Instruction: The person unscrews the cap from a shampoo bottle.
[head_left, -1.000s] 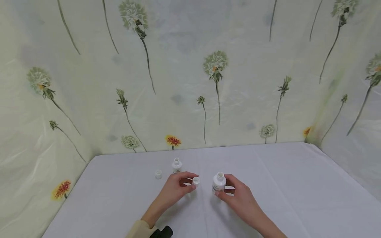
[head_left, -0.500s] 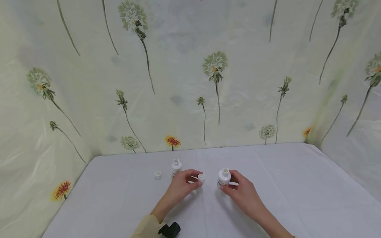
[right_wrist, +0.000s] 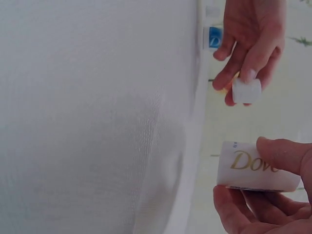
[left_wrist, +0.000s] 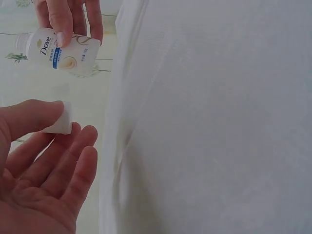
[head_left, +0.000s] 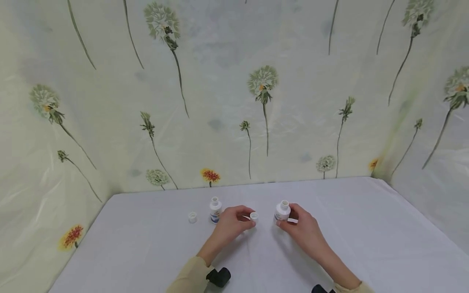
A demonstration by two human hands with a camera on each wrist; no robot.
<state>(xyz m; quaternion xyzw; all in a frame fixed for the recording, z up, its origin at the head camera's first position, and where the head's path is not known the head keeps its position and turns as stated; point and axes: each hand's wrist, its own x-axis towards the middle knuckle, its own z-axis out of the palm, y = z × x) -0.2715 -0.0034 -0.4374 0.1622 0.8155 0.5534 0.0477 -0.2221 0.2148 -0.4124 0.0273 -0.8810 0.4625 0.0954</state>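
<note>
My left hand pinches a small white screw cap between thumb and fingers, its open side facing up. To its right, my right hand grips a white Dove bottle round the body, its neck uncapped and the bottle roughly upright. A gap separates cap and bottle. In the left wrist view the bottle shows its Dove lettering and a blue label strip, with the cap under the left thumb. The right wrist view has thumb and fingers on opposite sides of the bottle.
A second white bottle with a blue label, also uncapped, stands just beyond the left hand. Another white cap lies left of it on the white tablecloth. A flower-printed curtain encloses the table's back and sides.
Both hands have moved right and farther from the body, carrying the cap and the bottle with them. More of the standing bottle now shows behind the left hand.
</note>
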